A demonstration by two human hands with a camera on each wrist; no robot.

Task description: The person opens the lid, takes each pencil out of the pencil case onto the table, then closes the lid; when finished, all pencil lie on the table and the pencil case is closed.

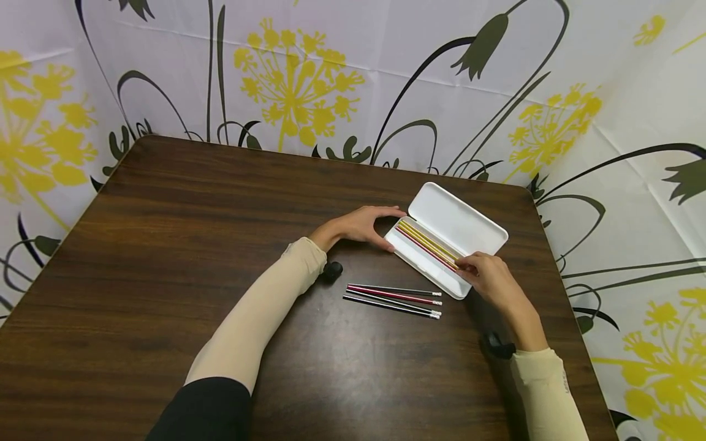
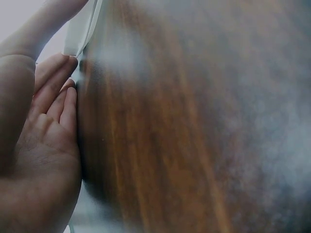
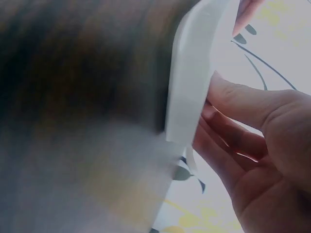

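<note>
An open white pencil case (image 1: 426, 264) lies on the brown table (image 1: 182, 257), its lid (image 1: 458, 219) folded back. Yellow and red pencils (image 1: 426, 244) lie inside it. My left hand (image 1: 364, 226) grips the case's left end between thumb and fingers; the left wrist view shows its fingertips (image 2: 65, 73) against the case corner (image 2: 85, 29). At the case's right end my right hand (image 1: 485, 275) has curled fingers pinching the end of a yellow pencil in the tray. In the right wrist view its fingers (image 3: 233, 131) sit against the case's edge (image 3: 189, 87), and no pencil shows.
Three dark and red pencils (image 1: 393, 297) lie side by side on the table just in front of the case, between my forearms. A flowered cloth (image 1: 309, 79) hangs behind the table and to both sides. The table's right edge (image 1: 557, 269) is close to the case.
</note>
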